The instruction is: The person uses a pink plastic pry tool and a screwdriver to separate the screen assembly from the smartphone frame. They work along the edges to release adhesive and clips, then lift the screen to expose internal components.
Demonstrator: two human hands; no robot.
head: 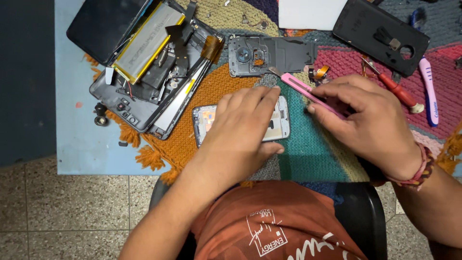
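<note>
Spread over a pale blue table (82,144) lay a knitted mat (308,149) of orange, teal and pink yarn, and on it the work went on. The left hand (243,123) rested flat, fingers released and spread, pressing down an opened phone (206,120) whose bare frame showed on either side of the palm. The right hand (368,118) pinched a pink prying tool (308,92) just beside that phone, its metal tip aimed up and away from the left fingertips.

As for progress, the phone already looked stripped: a dark inner cover plate (269,55) with a camera ring lay just beyond the left fingers, and a black back cover (380,33) sat well beyond the right hand. The frame itself remained under the palm, so whatever was left inside could not be told.

Beyond the right knuckles lay a red screwdriver (397,90) and a pink toothbrush (428,89). Far off past the left hand sat a gutted tablet (144,72) with its silver battery exposed.
</note>
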